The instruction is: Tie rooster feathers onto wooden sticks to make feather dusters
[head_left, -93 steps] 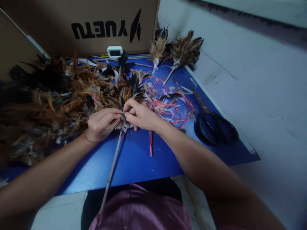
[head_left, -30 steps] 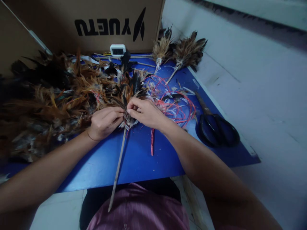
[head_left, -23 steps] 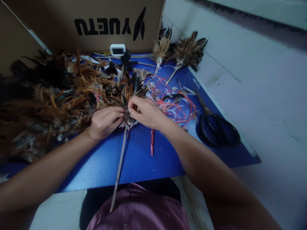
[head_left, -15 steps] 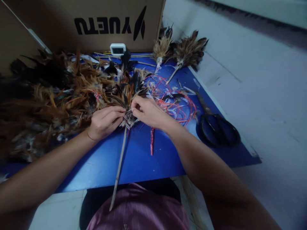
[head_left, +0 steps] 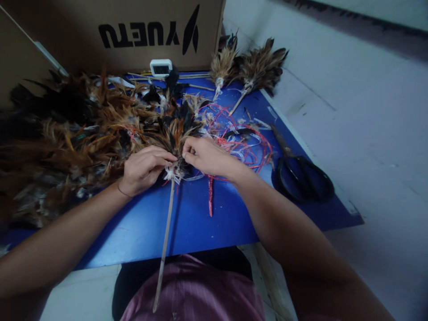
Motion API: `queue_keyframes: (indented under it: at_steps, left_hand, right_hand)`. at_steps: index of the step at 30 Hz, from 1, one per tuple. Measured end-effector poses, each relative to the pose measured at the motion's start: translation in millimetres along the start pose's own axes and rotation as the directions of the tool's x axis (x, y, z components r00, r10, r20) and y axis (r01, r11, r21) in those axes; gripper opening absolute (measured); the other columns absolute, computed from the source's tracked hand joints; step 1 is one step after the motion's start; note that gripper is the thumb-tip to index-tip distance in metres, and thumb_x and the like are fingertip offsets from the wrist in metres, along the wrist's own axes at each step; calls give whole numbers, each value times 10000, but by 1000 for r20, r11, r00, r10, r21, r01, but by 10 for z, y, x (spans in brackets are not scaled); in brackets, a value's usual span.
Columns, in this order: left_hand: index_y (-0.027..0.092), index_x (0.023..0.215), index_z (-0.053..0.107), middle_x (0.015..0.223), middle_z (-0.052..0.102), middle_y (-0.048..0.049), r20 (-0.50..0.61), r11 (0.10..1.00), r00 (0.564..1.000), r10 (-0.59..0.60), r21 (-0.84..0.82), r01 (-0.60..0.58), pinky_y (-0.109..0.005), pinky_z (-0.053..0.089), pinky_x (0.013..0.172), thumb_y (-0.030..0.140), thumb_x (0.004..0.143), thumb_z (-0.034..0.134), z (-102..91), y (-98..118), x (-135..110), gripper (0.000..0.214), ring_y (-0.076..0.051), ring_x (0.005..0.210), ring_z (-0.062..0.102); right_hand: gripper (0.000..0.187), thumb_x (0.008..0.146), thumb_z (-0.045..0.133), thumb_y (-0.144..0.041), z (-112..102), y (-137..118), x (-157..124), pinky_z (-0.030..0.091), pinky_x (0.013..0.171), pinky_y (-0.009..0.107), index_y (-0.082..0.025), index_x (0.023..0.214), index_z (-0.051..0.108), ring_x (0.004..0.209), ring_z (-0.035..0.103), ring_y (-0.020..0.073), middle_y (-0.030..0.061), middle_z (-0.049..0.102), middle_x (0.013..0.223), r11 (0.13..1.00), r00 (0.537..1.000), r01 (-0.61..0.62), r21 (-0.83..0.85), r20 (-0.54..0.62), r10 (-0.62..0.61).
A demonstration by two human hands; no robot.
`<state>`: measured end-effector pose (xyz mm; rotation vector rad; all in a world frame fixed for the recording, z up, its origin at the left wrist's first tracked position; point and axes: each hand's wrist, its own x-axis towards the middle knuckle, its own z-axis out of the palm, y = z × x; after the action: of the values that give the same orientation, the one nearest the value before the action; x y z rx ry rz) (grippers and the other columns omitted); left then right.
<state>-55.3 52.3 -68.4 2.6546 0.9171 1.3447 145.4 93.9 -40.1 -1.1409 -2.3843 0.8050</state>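
Stick (head_left: 165,243) slants from the hands toward the person's lap, its lower end past the front edge of the blue table (head_left: 214,236) and over the shirt (head_left: 190,292); I can't tell whether it touches the cloth. At its upper end sits the bundle (head_left: 177,133), right between the two hands, feathers fanning away from the person. The left hand (head_left: 143,168) is nearly closed, fingertips pinching the bundle's left side just above the pale tie (head_left: 171,173). The right hand (head_left: 207,156) is curled at the bundle's right side, thumb and forefinger close together; from where I stand I can't tell whether anything is pinched there.

Loose feathers (head_left: 83,138) crowd the left hand and cover the table's left half back to the box (head_left: 147,55). Red string (head_left: 257,162) lies tangled behind and beside the right wrist, and a red strip (head_left: 210,196) points at the front edge. Blue surface shows on both sides of the stick and on to the scissors (head_left: 302,178), which rest well right of the hands, near the right edge by the wall (head_left: 361,133). Two dusters (head_left: 262,69) lie at the far right corner.
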Motion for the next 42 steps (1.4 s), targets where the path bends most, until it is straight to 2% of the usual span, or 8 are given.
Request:
queue_keyframes:
  at_steps: [7,15,18,23,27,30,36,42]
  left_hand:
    - [188,778,617,848,760,-40,-28,991,991,-128,-47,127,-287,574,718,93,833,557,-4,14,-51,125,-150,800,710]
    - [190,739,601,852,760,-26,48,963,967,-248,-98,252,-257,583,683,155,837,564,-9,22,-64,111,-145,786,717]
    - [197,726,553,792,748,-13,28,942,953,-301,-149,302,-236,561,560,190,844,566,10,-12,-59,119,-132,669,696]
    - [178,800,555,756,717,-15,28,894,909,-415,-170,414,-199,474,470,230,855,594,39,-67,-66,85,-72,482,573]
    - [167,826,574,712,673,7,36,921,922,-384,-46,386,-199,482,572,242,842,620,51,-61,-41,90,-91,607,618]
    - [165,809,576,680,643,21,62,929,927,-370,10,370,-195,460,569,255,839,626,55,-47,-12,107,-85,590,597]
    - [163,833,603,683,659,21,118,905,898,-424,29,423,-198,441,563,295,806,665,35,-4,42,148,-91,581,591]
    - [159,835,706,746,718,-13,195,905,884,-425,54,423,-197,437,592,272,821,632,-18,104,140,136,-103,627,622]
  right_hand:
    - [126,815,483,-139,9,-4,1,328,608,240,-154,803,608,601,487,109,21,603,693,997,998,66,-35,4,-66]
    - [125,833,467,-123,-10,1,-32,316,600,250,-165,798,580,615,481,120,29,596,703,996,999,50,-77,6,-50]
    - [117,833,472,-116,3,-23,-32,329,610,253,-166,799,572,639,511,130,45,608,728,996,999,46,-83,17,-45]
    - [99,830,489,-108,45,-28,-20,387,602,230,-170,778,545,637,585,122,25,631,687,994,999,-19,111,41,14]
    - [119,829,466,-68,62,-44,-27,451,557,196,-171,785,503,618,644,106,18,666,720,900,990,-113,422,127,65]
    - [132,841,452,-56,42,-94,-42,433,465,173,-176,789,471,510,611,84,-8,648,660,823,967,-219,524,229,111]
    - [132,835,485,-66,-9,-163,-55,320,384,163,-167,750,492,389,439,39,-54,558,541,841,964,-229,491,234,126]
    - [83,828,499,-115,23,-107,-36,336,448,178,-165,766,522,452,470,51,-42,585,578,906,984,-147,398,152,93]
